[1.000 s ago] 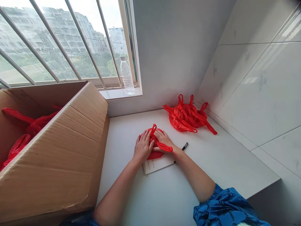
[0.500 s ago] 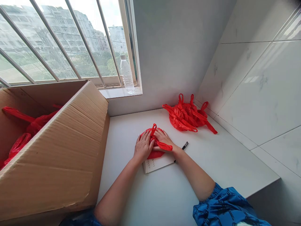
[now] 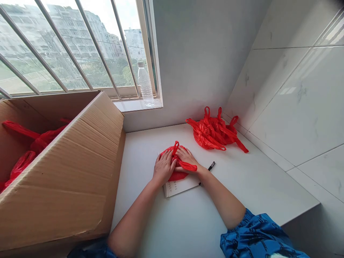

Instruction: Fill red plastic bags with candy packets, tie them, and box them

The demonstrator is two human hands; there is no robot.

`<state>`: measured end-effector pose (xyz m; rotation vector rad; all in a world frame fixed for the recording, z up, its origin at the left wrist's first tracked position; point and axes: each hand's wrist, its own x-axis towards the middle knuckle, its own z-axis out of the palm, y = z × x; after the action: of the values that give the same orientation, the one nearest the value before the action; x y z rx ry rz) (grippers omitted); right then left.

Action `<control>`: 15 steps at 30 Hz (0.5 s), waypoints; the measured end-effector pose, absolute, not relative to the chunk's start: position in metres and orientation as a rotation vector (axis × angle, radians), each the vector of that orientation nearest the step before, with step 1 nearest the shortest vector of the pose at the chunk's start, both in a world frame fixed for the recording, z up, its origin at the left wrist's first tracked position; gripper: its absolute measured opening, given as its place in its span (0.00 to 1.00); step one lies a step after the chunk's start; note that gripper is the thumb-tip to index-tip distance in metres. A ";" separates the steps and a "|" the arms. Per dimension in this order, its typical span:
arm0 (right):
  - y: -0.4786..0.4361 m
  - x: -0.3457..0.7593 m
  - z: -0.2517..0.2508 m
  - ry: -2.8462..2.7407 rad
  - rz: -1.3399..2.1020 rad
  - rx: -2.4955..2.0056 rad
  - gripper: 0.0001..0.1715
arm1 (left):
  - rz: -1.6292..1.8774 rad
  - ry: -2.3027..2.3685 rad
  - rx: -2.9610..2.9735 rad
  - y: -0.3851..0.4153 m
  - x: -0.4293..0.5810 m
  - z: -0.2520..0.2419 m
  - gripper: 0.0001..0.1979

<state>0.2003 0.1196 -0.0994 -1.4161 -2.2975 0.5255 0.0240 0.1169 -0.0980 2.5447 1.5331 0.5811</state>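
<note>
A knotted red plastic bag (image 3: 178, 175) lies on a notebook (image 3: 172, 190), and what it contains is hidden. My left hand (image 3: 163, 167) rests flat over the bag's left side, fingers stretched out and thumb apart. On the other side, my right hand (image 3: 189, 157) lies with its fingers extended across the top of the bag; part of it is covered by a loop of the bag. Between both hands the tied handles stick up. A black pen (image 3: 211, 166) lies by my right wrist, partly hidden beneath the forearm.
Several knotted red bags (image 3: 215, 130) are piled by the wall at the back of the white table (image 3: 172, 225). At left stands a cardboard box (image 3: 61, 186) with red bags (image 3: 24, 163) inside. A water bottle (image 3: 145, 86) stands on the windowsill, beside the barred window.
</note>
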 end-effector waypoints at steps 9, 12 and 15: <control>0.120 0.201 -0.100 -2.308 0.519 -1.409 0.50 | 0.559 1.554 2.549 0.118 0.024 -0.099 0.25; 0.120 0.201 -0.101 -2.299 0.517 -1.402 0.49 | 0.568 1.549 2.542 0.118 0.024 -0.100 0.25; 0.121 0.202 -0.102 -2.296 0.515 -1.393 0.48 | 0.585 1.544 2.531 0.118 0.024 -0.101 0.24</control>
<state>0.2016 0.1207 -0.1024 -1.3925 -2.2957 0.5149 0.0242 0.1181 -0.1006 2.5313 1.5439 0.5854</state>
